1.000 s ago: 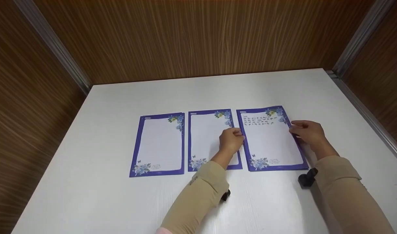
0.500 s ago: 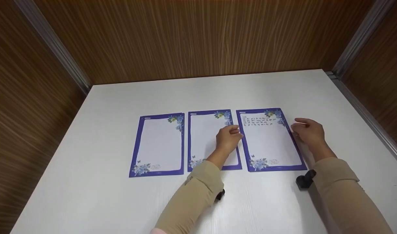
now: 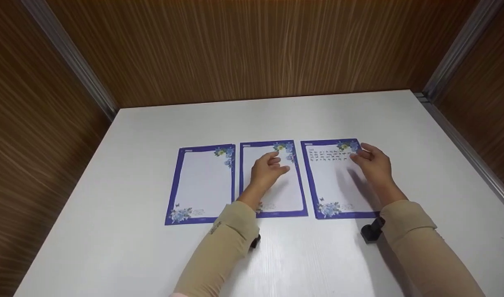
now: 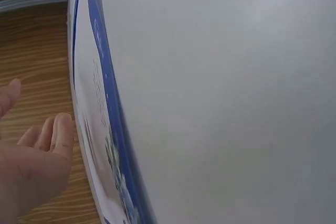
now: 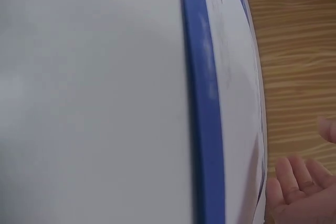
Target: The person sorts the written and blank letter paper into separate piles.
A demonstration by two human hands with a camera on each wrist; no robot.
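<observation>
Three stationery sheets with purple borders and blue flowers lie in a row in the head view: the left sheet (image 3: 204,179), the middle sheet (image 3: 287,196) and the right sheet (image 3: 328,185). Short lines of handwriting run across the top of the right one. My left hand (image 3: 266,171) hovers over the middle sheet, thumb apart from loosely bent fingers. Over the right sheet's right edge is my right hand (image 3: 375,167), casting a shadow on the paper. Both wrist views show relaxed hands holding nothing, the left hand (image 4: 39,166) and the right hand (image 5: 304,192), beside the paper.
The white table (image 3: 124,198) meets a wood-grain panel (image 3: 252,49) at the back, with more panels and metal strips at both sides. A black device (image 3: 372,232) sits by the right cuff.
My left hand has moved left from the gap between sheets onto the middle sheet. My right hand has left the right sheet's edge and shifted left over it; that sheet now lies flatter.
</observation>
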